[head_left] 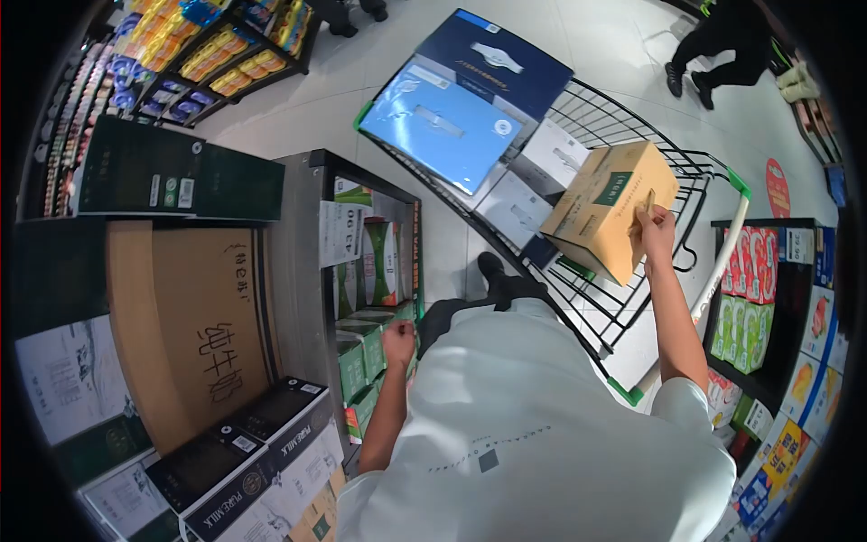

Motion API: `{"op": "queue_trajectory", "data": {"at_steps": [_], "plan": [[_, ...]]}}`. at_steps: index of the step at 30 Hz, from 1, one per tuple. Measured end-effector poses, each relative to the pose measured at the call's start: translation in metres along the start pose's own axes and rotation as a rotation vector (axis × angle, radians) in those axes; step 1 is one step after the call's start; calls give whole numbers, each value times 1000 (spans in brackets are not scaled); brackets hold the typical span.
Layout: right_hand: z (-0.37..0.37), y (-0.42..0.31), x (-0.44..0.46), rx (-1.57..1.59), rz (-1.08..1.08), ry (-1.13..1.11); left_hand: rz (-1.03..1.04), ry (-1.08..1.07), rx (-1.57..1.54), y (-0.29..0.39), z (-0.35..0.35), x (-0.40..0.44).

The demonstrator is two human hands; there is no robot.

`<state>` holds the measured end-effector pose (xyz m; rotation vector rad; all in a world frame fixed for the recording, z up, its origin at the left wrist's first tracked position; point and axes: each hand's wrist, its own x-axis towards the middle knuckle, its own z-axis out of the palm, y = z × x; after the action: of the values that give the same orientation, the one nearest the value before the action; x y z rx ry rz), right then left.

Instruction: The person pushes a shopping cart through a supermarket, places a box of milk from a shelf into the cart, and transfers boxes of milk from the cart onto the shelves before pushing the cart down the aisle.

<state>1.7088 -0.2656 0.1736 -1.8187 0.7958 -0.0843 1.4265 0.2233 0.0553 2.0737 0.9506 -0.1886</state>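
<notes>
Right hand (657,237): pinching the tan rectangular cardboard carton (582,217)'s end
Carton: left of grip, over black wire cart (724,257)
Left hand (398,343): curled, seemingly empty
Tipping: one-sided hold (bit casual) could cause it

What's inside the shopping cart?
The cart holds a dark blue box, a light blue box, pale boxes and a brown carton, which the right hand grips. Whatever lies directly beneath them is mostly covered, so I can't identify it.
</notes>
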Motion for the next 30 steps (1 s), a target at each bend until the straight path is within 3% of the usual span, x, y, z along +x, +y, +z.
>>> {"op": "queue_trajectory", "data": {"at_steps": [3,6,8,13,20,25,30], "plan": [[18,21,2,201,46,93,73,-45,172,1,-8,-5],[25,12,5,241,59,28,6,-76,171,-10,-18,-9],[26,-14,-3,376,200,-7,-2,-37,159,-42,-17,-11],[18,-17,-2,373,164,-197,-101,67,201,-90,-13,-26],[36,-73,-29,387,170,-209,-236,34,74,-110,-4,-44],[26,-143,-59,389,37,-271,-358,24,-73,-123,10,-58],[10,-221,-96,329,-297,-391,-365,21,-72,-131,16,-63]]}}
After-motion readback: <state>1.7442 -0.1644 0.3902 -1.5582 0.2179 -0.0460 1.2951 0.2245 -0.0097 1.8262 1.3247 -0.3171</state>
